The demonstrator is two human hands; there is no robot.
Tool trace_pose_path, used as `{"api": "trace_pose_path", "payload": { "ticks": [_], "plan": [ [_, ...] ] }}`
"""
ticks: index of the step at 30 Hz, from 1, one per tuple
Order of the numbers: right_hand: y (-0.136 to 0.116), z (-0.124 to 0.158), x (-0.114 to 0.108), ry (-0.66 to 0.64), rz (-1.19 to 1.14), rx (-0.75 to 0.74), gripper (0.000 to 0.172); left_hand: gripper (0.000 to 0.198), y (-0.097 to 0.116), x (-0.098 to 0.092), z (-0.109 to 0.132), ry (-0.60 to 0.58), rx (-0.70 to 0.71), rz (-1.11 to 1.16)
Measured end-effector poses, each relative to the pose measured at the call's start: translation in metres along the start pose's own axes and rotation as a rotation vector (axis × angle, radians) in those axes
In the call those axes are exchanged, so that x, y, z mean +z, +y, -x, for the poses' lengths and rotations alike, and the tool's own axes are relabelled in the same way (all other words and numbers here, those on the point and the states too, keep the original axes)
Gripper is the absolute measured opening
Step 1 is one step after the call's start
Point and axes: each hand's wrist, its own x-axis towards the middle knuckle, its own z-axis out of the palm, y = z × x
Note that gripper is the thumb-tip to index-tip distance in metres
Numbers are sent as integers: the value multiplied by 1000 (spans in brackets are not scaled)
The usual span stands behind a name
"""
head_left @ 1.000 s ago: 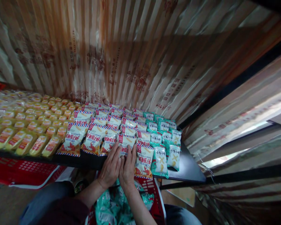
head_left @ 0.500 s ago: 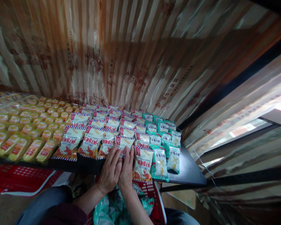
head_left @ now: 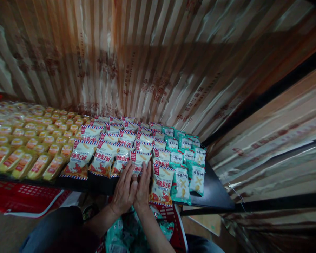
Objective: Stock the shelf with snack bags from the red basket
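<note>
My left hand (head_left: pixel 124 188) and my right hand (head_left: pixel 143 184) are side by side at the front edge of a black shelf (head_left: pixel 213 191). Their outstretched fingers lie against the lower front of a white, red and orange snack bag (head_left: pixel 140 160), whose bottom they hide. To the right of my right hand leans another such snack bag (head_left: pixel 161 184); left of my left hand stands one more bag (head_left: pixel 121 160). Several rows of matching bags rise behind. Green-and-white snack bags (head_left: pixel 180 182) fill the right side of the display.
Yellow packaged cakes (head_left: pixel 37 167) in clear wrap cover the shelf's left part. Below my hands, a red basket (head_left: pixel 177 225) holds green bags (head_left: pixel 116 235). Another red basket (head_left: pixel 15 198) is at lower left. A pleated printed curtain (head_left: pixel 147 70) hangs behind.
The view has shifted slightly, so the display sits a little further right. My hands remain on the same bag, with almost no movement.
</note>
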Motion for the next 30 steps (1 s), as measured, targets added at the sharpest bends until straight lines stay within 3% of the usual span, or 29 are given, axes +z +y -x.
{"api": "trace_pose_path", "payload": {
  "ticks": [10,22,27,30],
  "plan": [
    [-12,-5,-1,52,31,-45,56,49,-12,-6,-14,153,81,-275],
    [-9,-5,1,104,128,-61,51,47,-18,-11,-14,159,92,-468],
    [-14,-6,-2,102,214,-117,54,43,-18,-24,-38,207,205,-462],
    [-16,-5,-1,105,241,-150,62,42,-14,-33,-61,149,141,-505]
  ]
}}
